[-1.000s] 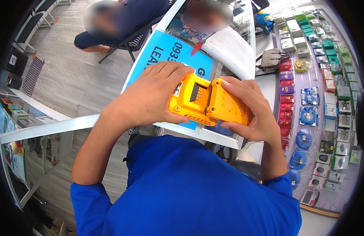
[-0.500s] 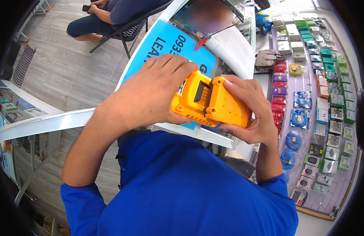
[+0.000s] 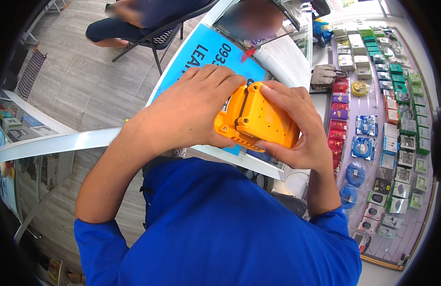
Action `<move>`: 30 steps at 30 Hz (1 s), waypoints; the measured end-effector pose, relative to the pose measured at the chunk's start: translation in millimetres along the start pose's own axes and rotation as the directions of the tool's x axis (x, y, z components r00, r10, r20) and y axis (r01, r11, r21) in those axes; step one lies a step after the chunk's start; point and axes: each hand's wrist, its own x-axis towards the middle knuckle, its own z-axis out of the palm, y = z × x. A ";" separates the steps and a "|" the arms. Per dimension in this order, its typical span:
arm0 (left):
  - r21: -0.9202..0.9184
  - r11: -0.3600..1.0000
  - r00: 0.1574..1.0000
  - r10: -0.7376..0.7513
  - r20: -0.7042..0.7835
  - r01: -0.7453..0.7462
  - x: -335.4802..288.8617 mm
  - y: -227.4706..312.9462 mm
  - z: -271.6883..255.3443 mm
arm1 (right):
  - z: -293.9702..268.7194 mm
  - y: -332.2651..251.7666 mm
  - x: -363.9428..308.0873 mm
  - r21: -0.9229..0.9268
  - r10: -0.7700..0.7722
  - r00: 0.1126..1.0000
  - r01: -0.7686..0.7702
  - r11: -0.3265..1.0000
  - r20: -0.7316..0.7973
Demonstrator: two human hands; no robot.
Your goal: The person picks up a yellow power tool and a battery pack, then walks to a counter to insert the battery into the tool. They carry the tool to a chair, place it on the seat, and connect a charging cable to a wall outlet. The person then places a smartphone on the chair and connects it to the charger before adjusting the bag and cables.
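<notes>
In front of my chest I hold two yellow plastic parts that meet at a dark seam. My left hand (image 3: 194, 109) is closed around a yellow housing (image 3: 225, 125) with a white label and a ribbed lower edge. Thumb and fingers of my right hand (image 3: 304, 126) grip a boxy yellow block (image 3: 268, 119) with rounded corners, corner holes and small dots on its face. The block overlaps the housing's right part. My left fingers hide much of the housing, and the underside of both parts is out of sight.
Beneath my hands is a glass counter with a blue printed sheet (image 3: 201, 52) and an open notebook (image 3: 287, 64). A person sits on a folding chair (image 3: 158, 40) at the upper left. A handbag (image 3: 325, 76) and a wall of packaged goods (image 3: 392, 138) are at the right.
The yellow block has moved left over the housing, covering the black slot seen before. My right hand has shifted left with it, and the two parts sit closer together.
</notes>
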 end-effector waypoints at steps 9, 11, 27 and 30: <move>0.014 1.000 0.999 -0.016 0.037 0.016 -0.2 1.4 -1.9 | -1.1 1.0 -5.1 0.029 0.053 0.998 -0.054 0.998 0.020; 0.043 0.999 1.000 0.002 0.022 -0.003 -0.9 1.9 -2.5 | 0.4 0.2 -7.3 0.048 0.058 0.998 -0.058 0.997 -0.001; -0.877 0.421 0.879 -0.477 0.000 0.229 48.1 52.8 -5.6 | -11.3 20.2 -29.4 0.890 0.461 0.887 -0.184 0.416 -0.032; -0.937 0.246 0.818 -0.572 0.067 0.249 55.6 71.0 7.0 | -3.3 17.8 -29.6 0.943 0.507 0.862 -0.166 0.287 -0.003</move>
